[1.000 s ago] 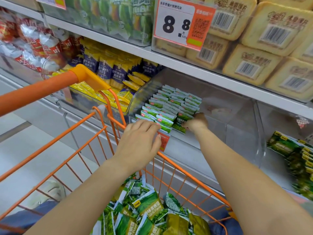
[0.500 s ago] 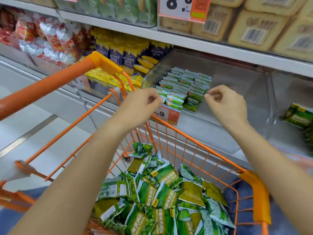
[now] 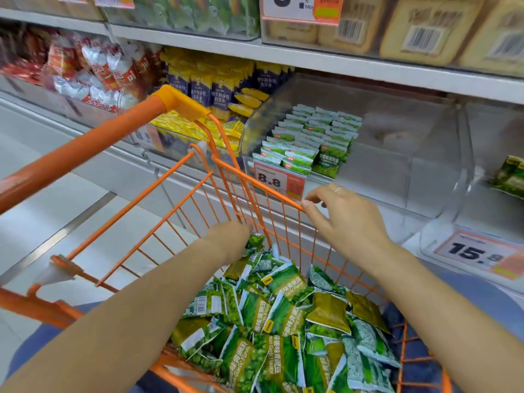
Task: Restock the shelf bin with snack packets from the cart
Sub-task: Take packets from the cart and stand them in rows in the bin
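Note:
Green snack packets (image 3: 283, 321) lie heaped in the orange wire cart (image 3: 181, 163). My left hand (image 3: 232, 234) dips down inside the cart just above the heap, and its fingers are hidden behind the wrist. Above the cart's front rim hovers my right hand (image 3: 348, 219), fingers loosely curled and holding nothing, fingertips close to the rim wire. Ahead on the shelf, the clear plastic bin (image 3: 397, 154) holds neat rows of green packets (image 3: 309, 137) in its left part. Its right part shows bare plastic.
A price tag reading 8.8 (image 3: 279, 180) hangs on the bin's front. Bins of yellow and blue packets (image 3: 215, 89) and red packets (image 3: 93, 72) stand to the left. Another clear bin with green packs (image 3: 510, 177) and a 15.8 tag (image 3: 476, 253) is on the right.
Both hands have drawn back from the shelf bin toward the cart. The left hand has dropped into the cart. The right hand has sunk to the cart's front rim.

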`<state>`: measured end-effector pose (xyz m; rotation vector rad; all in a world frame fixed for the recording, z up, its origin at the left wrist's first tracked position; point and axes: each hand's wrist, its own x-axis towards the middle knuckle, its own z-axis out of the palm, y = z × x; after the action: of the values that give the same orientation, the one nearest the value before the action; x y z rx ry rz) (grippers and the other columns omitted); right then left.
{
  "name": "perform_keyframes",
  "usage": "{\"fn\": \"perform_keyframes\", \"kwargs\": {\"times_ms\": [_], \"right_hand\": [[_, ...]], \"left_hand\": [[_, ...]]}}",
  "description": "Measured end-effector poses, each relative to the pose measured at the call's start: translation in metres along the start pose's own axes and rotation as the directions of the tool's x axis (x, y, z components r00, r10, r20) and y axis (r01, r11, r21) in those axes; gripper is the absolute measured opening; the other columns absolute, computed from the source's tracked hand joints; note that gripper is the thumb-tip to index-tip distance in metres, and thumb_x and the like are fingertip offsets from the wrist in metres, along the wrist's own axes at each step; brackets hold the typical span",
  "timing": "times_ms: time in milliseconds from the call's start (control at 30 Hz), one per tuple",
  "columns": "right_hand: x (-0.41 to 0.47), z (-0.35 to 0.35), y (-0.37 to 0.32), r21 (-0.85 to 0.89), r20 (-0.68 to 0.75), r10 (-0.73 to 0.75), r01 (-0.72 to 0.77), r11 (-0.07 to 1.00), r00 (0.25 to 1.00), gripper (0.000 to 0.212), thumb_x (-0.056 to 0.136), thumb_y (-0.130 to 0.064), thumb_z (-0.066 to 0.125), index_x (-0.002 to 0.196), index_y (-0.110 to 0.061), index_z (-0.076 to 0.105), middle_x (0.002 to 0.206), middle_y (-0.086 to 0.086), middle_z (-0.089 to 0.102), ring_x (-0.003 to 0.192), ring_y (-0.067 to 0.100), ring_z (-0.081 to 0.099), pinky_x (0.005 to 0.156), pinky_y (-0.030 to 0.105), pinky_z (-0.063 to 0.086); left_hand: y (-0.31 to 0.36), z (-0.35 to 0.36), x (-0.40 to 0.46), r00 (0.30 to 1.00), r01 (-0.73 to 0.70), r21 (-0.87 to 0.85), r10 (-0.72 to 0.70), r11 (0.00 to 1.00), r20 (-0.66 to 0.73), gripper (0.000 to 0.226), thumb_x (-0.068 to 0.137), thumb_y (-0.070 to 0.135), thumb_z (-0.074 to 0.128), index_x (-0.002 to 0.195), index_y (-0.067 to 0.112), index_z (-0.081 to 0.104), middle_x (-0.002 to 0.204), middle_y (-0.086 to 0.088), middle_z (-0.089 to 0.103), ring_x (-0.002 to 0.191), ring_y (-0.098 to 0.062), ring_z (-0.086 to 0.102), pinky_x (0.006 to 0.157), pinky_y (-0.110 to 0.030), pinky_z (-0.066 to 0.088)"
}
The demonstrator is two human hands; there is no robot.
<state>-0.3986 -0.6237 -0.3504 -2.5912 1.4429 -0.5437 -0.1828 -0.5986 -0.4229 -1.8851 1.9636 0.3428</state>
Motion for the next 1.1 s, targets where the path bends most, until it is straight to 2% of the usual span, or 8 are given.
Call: {"fn": "perform_keyframes", "kwargs": {"times_ms": [100,200,400,467,667,800,933,1100], "right_hand": [[0.001,-0.001,0.000,-0.001,0.009,0.001,-0.001,1.000,1.000,0.030,0.098,-0.045,0.038,0.110,-0.028,0.061,0.112,-0.008,0.062,0.101,0.013,0.058,0.068,0.029,0.042],[0.001,-0.001,0.002,0.039,0.014,0.003,-0.003,0.999,1.000,0.029,0.098,-0.045,0.040,0.108,-0.028,0.062,0.108,-0.009,0.061,0.099,0.013,0.057,0.069,0.030,0.042],[-0.002,-0.010,0.000,0.456,0.006,-0.032,0.026,0.890,0.999,0.041,0.081,-0.064,0.048,0.099,-0.033,0.067,0.099,-0.017,0.062,0.100,0.005,0.053,0.083,0.024,0.040],[-0.004,-0.015,-0.003,0.582,0.040,-0.081,0.043,0.812,0.996,0.034,0.076,-0.065,0.053,0.095,-0.041,0.067,0.097,-0.017,0.066,0.100,0.001,0.056,0.086,0.019,0.041],[-0.003,-0.026,-0.005,0.851,-0.004,0.053,-0.025,0.525,0.999,0.019,0.076,-0.041,0.069,0.091,-0.029,0.072,0.091,-0.007,0.073,0.080,0.007,0.066,0.073,0.021,0.051],[0.000,-0.033,-0.003,0.973,0.124,0.183,-0.156,0.171,0.975,0.019,0.074,-0.026,0.064,0.086,-0.012,0.070,0.074,-0.003,0.069,0.064,0.009,0.061,0.061,0.024,0.050],[0.002,-0.040,-0.003,0.967,0.242,0.167,-0.225,-0.115,0.956,0.023,0.074,-0.020,0.059,0.095,-0.010,0.066,0.082,-0.003,0.073,0.070,0.007,0.068,0.061,0.018,0.054],[0.003,-0.041,0.002,0.944,0.302,0.174,-0.269,-0.193,0.937,0.031,0.075,-0.014,0.069,0.105,-0.009,0.063,0.090,0.001,0.072,0.080,0.012,0.068,0.065,0.022,0.055]], "left_hand": [[-0.004,-0.008,-0.003,0.998,-0.048,-0.021,0.048,0.999,-0.036,0.041,0.094,0.025,0.057,0.133,0.017,0.047,0.114,-0.010,0.064,0.099,-0.028,0.061,0.068,-0.036,0.049],[-0.009,-0.030,-0.018,0.989,-0.145,-0.255,0.146,0.956,-0.015,0.038,0.085,0.041,0.065,0.114,0.017,0.063,0.105,-0.008,0.067,0.093,-0.026,0.063,0.072,-0.040,0.053],[-0.001,-0.091,-0.066,0.930,-0.164,-0.864,0.366,0.476,0.025,0.019,0.095,0.021,0.059,0.112,0.015,0.059,0.110,-0.005,0.063,0.092,-0.017,0.069,0.077,-0.029,0.058],[0.007,-0.105,-0.077,0.927,-0.199,-0.918,0.369,0.343,-0.063,0.021,0.095,0.018,0.059,0.115,0.014,0.059,0.103,-0.008,0.068,0.083,-0.018,0.070,0.075,-0.028,0.057],[0.026,-0.121,-0.081,0.945,-0.327,-0.917,0.096,0.228,-0.314,0.042,0.085,0.029,0.066,0.122,0.014,0.053,0.088,-0.007,0.075,0.077,-0.014,0.072,0.073,-0.026,0.057],[0.035,-0.124,-0.080,0.923,-0.384,-0.923,0.019,0.027,-0.383,0.021,0.080,0.024,0.069,0.099,0.022,0.061,0.088,-0.007,0.075,0.082,-0.016,0.072,0.070,-0.023,0.057],[0.043,-0.123,-0.075,0.889,-0.445,-0.892,-0.078,0.080,-0.451,0.010,0.083,0.019,0.071,0.092,0.014,0.072,0.081,-0.009,0.075,0.077,-0.019,0.072,0.066,-0.024,0.058],[0.051,-0.127,-0.074,0.827,-0.529,-0.833,-0.122,0.160,-0.548,0.002,0.083,0.017,0.072,0.084,0.017,0.074,0.081,-0.010,0.073,0.076,-0.024,0.070,0.061,-0.023,0.056]]}}
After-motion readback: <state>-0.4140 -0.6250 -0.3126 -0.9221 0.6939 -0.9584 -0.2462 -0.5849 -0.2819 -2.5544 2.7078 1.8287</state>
